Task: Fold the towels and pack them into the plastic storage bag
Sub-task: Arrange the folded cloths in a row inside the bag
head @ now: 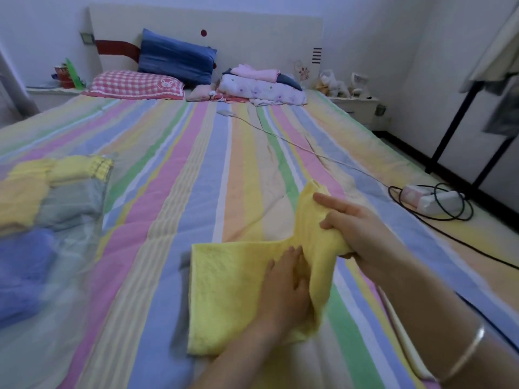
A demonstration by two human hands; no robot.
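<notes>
While the left hand (286,284) lies flat, fingers straight, on the towel (233,290) at the near middle of the bed (174,192), the right hand (356,226) has its fingers curled round the towel's lifted right end. To my eye this is a fold across. The flat palm should mark the crease, and the lifted end ought to travel over it to the towel's left edge, corners matched, then be smoothed before letting go. The bag (70,276) waits at the bed's left edge, well apart, with folded towels (25,192) already inside.
</notes>
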